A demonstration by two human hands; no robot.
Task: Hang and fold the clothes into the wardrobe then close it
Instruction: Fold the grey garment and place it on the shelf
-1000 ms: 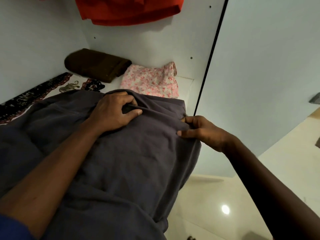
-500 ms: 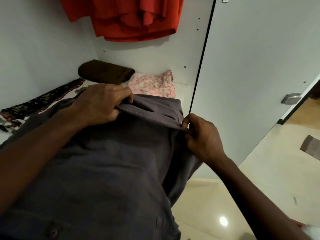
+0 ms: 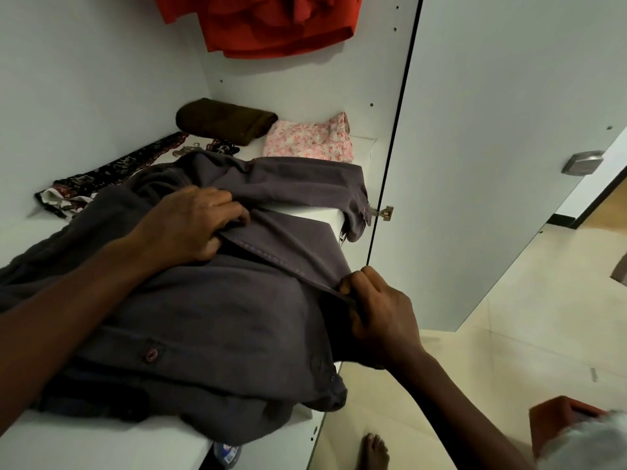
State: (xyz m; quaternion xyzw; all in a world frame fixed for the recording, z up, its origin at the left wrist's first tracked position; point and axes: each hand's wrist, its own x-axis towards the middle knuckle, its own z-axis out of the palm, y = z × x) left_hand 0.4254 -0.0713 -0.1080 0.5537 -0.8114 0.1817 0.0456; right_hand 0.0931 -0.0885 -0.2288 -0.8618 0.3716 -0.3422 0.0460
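Both hands grip the grey shirt (image 3: pixel 210 320) on the near shelf (image 3: pixel 101 439): left hand (image 3: pixel 190 225) holds its fold, right hand (image 3: pixel 376 313) pinches the hem.

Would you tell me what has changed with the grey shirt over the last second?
Both hands, left and right, have drawn the grey shirt edge toward the person, folding it; each keeps its grip. The brown cloth and pink floral cloth haven't moved.
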